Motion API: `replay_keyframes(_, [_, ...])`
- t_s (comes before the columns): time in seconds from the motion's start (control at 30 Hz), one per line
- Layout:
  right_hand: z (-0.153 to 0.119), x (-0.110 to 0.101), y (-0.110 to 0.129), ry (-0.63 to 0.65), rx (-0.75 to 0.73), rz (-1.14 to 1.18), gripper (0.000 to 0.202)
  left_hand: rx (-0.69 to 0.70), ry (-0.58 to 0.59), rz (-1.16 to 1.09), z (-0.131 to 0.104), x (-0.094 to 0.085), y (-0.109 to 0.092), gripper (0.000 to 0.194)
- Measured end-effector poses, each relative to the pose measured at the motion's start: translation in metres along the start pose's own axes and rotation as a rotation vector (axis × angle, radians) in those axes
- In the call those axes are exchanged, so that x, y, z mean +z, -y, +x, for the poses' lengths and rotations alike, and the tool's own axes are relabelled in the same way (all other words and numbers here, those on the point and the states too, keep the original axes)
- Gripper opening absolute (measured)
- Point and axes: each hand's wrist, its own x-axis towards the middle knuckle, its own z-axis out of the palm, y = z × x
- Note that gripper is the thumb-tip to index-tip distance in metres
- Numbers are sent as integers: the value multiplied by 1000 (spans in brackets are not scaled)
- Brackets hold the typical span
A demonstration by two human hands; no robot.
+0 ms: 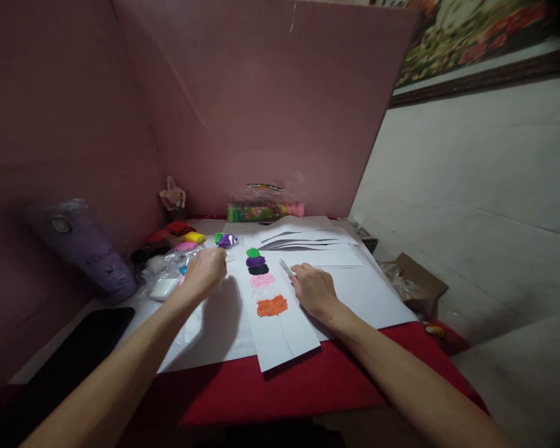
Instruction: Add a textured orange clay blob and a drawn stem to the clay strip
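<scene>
A white paper strip [280, 345] lies in front of me, with textured patches in a column: green, purple, black, pink, white and an orange patch [271, 305] nearest me. My right hand [315, 289] rests at the strip's right side, fingers closed on a slim silver-grey tool [285, 267] whose rounded end points up and left. Left of the strip, my left hand [208, 272] is raised in a closed pinch above the paper. A thin pale sliver shows by its fingertips, too small to name. Beyond that hand sits a clear packet with purple and green contents [226, 240].
White paper sheets [308, 239] curl up at the back right. Clear bags and a yellow block [194, 237] lie at left, near a purple bottle [86, 249] and a black phone-like slab [88, 342]. A colourful plastic pack [266, 211] stands against the pink panel. An open cardboard box [417, 283] is at right.
</scene>
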Motion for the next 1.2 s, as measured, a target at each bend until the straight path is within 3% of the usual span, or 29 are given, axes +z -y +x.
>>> replay_keyframes(0.1, [-1,-1,-2,-12,-20,13,19,4,-35,50,33,-3,13,28])
replay_keyframes(0.2, [-3,-2,-3,-26,-49,19,18,33,-25,72,51,5,17,25])
replay_keyframes(0.4, [-4,-2,-6,-58,-106,55,21,-25,-48,45,62,19,24,25])
replay_keyframes(0.6, [-5,-3,-5,-59,-105,54,22,-99,-154,-36,65,1,39,28])
replay_keyframes(0.67, [-5,-4,-4,-68,-98,70,23,-129,-245,-115,60,-10,36,28])
replay_keyframes(0.8, [-8,-7,-4,-224,-81,229,25,-61,-643,-567,30,-33,-2,21])
replay_keyframes(0.87, [-10,-10,-1,-326,-147,388,29,52,-592,-824,5,-37,-33,17])
replay_keyframes(0.93, [-12,-13,2,-377,-263,547,38,228,-321,-1152,-19,-33,-61,15])
replay_keyframes(1.0, [-14,-15,7,-354,-333,671,33,260,-155,-1488,-37,-24,-80,18])
replay_keyframes(1.07, [-15,-14,10,-234,-303,787,29,200,-141,-1670,-45,-12,-86,18])
replay_keyframes(1.2, [-15,-10,11,66,-185,1032,32,30,-147,-1872,-43,5,-75,18])
